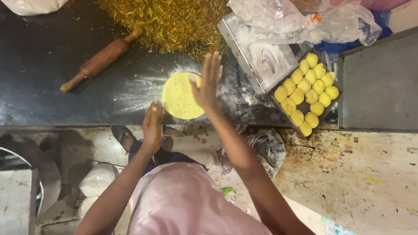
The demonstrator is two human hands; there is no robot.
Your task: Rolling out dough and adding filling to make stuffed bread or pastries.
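Dark counter (52,65): dough disc (179,96) under R grip (207,85).

My right hand (206,85) lies on the dough disc (180,96) at frame centre; rolling pin (101,59) upper left, tray (324,114) of dough balls (307,93) right, my left hand (153,125) beside the disc.

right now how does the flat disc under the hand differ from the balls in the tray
The disc is pressed flat and wide; the balls are small, rounded lumps. The disc lies alone on the dark counter, in a dusting of flour; the balls are packed in rows in a metal tray. The right hand rests over the disc's edge; nothing touches the balls. Both are the same yellow.
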